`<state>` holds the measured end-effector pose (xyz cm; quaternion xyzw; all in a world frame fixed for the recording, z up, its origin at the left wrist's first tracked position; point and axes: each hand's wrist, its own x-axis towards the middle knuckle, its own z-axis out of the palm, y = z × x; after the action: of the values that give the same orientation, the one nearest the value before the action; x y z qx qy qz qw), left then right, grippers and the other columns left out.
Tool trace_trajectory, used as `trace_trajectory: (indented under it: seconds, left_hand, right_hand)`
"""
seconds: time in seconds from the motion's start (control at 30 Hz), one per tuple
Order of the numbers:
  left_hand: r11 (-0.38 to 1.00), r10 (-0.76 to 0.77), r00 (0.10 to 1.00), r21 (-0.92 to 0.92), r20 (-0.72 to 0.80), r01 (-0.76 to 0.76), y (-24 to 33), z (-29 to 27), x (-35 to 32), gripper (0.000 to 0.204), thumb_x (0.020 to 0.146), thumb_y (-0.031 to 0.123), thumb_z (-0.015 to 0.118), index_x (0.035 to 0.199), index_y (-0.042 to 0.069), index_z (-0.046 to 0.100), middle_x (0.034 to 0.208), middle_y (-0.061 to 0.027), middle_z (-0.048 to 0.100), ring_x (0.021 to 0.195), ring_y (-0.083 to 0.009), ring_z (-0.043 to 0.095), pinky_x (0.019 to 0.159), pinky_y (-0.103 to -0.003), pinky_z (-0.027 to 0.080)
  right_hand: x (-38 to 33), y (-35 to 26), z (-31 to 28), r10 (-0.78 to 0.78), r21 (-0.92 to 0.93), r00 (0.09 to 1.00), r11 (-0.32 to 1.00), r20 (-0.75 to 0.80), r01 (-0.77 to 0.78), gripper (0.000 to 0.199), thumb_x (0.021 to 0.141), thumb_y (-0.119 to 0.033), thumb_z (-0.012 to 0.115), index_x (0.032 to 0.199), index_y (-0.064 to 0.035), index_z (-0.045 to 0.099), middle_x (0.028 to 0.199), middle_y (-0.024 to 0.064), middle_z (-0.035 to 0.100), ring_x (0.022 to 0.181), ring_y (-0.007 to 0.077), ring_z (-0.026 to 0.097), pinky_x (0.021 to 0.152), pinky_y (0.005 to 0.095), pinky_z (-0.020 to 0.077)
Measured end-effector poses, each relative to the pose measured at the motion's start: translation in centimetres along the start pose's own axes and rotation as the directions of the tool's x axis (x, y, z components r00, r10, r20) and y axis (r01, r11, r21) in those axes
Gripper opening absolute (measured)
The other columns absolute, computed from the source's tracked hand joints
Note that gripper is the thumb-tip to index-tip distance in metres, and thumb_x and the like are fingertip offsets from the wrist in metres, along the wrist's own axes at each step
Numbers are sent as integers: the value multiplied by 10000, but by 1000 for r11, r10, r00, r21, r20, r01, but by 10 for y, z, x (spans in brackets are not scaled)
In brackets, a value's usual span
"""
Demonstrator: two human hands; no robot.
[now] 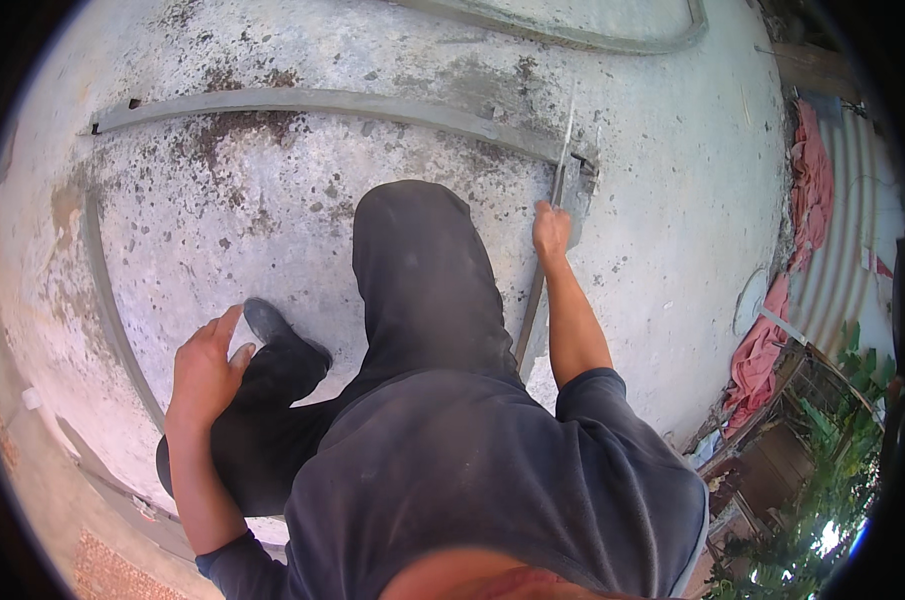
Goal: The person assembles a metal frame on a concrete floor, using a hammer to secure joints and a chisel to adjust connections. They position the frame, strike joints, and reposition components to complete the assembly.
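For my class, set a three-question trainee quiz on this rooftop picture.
1. True or false: the right hand is closed on a thin rod.
2. What does the left hand rest near? A) shoe B) bucket C) hammer
3. Fill in: the long grey strip lies on the ____ slab.

Key: 1 true; 2 A; 3 concrete.
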<state>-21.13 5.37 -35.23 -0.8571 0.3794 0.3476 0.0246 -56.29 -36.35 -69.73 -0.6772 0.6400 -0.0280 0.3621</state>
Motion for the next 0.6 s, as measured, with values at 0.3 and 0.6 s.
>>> trace_trajectory:
  seconds: [0.3,0.6]
  left_hand:
    - [999,53,997,12,-65,-52,-8,2,15,556,867,159,766,1378,62,572,1070,-204,697,996,-397,671,848,-478,544]
    - [999,44,998,29,-51,-43,-10,5,6,557,864,158,770,1375,58,573,1074,-205,699,999,-402,674,846,-479,543]
  right_hand:
    - [-10,-9,-7,102,104,992,988,78,-110,411,857,-299,587,844,104,666,787,373,624,815,504,665,785,514,504]
    - [-40,-35,-15,-48,26,994,999,93,46,425,844,-277,574,808,142,632,745,360,625,790,493,668,768,543,493]
